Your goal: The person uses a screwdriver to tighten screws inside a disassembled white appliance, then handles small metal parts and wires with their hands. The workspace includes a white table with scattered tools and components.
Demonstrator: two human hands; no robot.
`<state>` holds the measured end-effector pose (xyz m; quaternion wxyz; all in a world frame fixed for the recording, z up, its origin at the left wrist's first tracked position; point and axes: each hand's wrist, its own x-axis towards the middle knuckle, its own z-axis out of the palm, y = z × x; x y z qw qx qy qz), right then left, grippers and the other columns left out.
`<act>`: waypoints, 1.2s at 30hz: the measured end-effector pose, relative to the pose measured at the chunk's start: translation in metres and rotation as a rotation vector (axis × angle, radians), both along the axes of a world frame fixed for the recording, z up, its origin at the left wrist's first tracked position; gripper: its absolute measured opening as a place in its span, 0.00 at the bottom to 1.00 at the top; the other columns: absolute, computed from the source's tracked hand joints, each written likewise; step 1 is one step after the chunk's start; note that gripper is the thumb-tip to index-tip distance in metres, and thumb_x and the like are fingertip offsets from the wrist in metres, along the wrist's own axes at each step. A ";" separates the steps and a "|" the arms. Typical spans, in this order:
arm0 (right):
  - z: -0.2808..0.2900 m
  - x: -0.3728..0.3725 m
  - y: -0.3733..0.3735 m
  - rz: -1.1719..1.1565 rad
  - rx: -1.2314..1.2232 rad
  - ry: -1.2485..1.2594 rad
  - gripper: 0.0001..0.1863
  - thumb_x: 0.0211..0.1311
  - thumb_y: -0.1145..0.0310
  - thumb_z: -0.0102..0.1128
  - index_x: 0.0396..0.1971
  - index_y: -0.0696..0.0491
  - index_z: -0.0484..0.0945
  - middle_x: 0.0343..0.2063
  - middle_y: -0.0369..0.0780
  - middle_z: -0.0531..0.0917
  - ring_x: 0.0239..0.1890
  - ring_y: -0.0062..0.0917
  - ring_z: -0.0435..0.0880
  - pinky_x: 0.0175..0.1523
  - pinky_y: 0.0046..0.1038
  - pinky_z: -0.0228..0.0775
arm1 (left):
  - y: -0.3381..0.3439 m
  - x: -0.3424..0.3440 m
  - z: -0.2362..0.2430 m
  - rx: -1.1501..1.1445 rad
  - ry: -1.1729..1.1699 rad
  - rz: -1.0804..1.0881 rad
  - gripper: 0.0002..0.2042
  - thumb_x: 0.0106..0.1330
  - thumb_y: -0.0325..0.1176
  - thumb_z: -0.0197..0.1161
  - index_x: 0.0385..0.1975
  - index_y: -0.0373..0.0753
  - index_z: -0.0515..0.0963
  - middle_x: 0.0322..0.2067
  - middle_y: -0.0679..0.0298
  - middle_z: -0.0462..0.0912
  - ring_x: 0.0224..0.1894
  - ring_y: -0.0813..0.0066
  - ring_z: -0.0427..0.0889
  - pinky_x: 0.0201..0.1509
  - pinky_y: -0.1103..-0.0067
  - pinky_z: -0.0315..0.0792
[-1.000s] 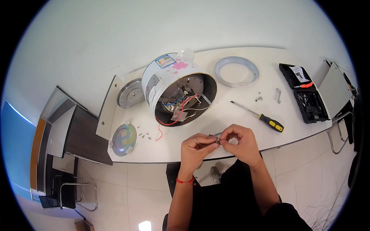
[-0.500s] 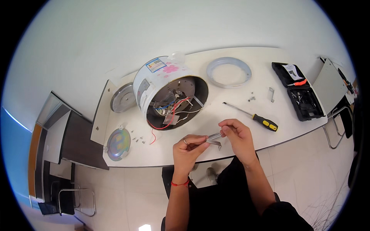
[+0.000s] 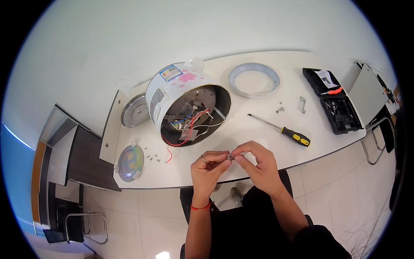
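Note:
Over the table's front edge, my left hand point(image 3: 208, 172) pinches a small silvery metal piece point(image 3: 231, 158) between thumb and fingertips. My right hand point(image 3: 258, 168) grips the same piece from the other side, also in a pinch. The fingers hide most of its shape. Just beyond my hands, a rice cooker body point(image 3: 169, 93), white with pink flowers, lies on its side. Its open bottom faces me, showing red, blue and white wires point(image 3: 192, 123). A screwdriver point(image 3: 295, 136) with a black and yellow handle lies right of my hands.
A grey ring point(image 3: 233, 86) and a metal bracket point(image 3: 301, 105) lie farther back, with several screws point(image 3: 280, 108) between. An open black tool case point(image 3: 340, 114) stands at the right. On the left are a round metal plate point(image 3: 134, 113), a shiny disc point(image 3: 130, 160) and more screws point(image 3: 150, 156).
My right hand has come left and down to the metal piece, and its fingers have closed on it. The piece, earlier seen as long strips, is now mostly covered.

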<state>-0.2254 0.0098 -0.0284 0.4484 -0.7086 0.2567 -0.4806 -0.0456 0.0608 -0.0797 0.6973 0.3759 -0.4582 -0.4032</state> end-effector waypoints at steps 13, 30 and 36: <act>0.000 0.002 0.006 -0.112 -0.086 0.066 0.07 0.62 0.80 0.69 0.40 0.57 0.87 0.40 0.42 0.89 0.48 0.32 0.87 0.54 0.30 0.77 | 0.000 0.001 -0.001 -0.012 -0.012 0.005 0.12 0.62 0.12 0.70 0.43 0.32 0.85 0.49 0.53 0.86 0.51 0.68 0.87 0.57 0.76 0.83; -0.017 0.008 0.005 -0.035 0.061 -0.100 0.10 0.62 0.77 0.71 0.43 0.56 0.88 0.38 0.39 0.89 0.46 0.27 0.85 0.53 0.27 0.75 | 0.002 0.000 -0.003 -0.046 -0.049 0.032 0.12 0.59 0.12 0.72 0.41 0.33 0.87 0.46 0.54 0.86 0.49 0.68 0.88 0.53 0.77 0.84; -0.017 0.005 0.000 0.003 0.155 -0.112 0.14 0.63 0.76 0.72 0.49 0.56 0.86 0.37 0.40 0.90 0.43 0.22 0.87 0.56 0.25 0.74 | 0.005 -0.002 0.001 -0.016 -0.074 0.057 0.12 0.58 0.12 0.73 0.40 0.33 0.88 0.44 0.55 0.86 0.49 0.67 0.88 0.52 0.77 0.84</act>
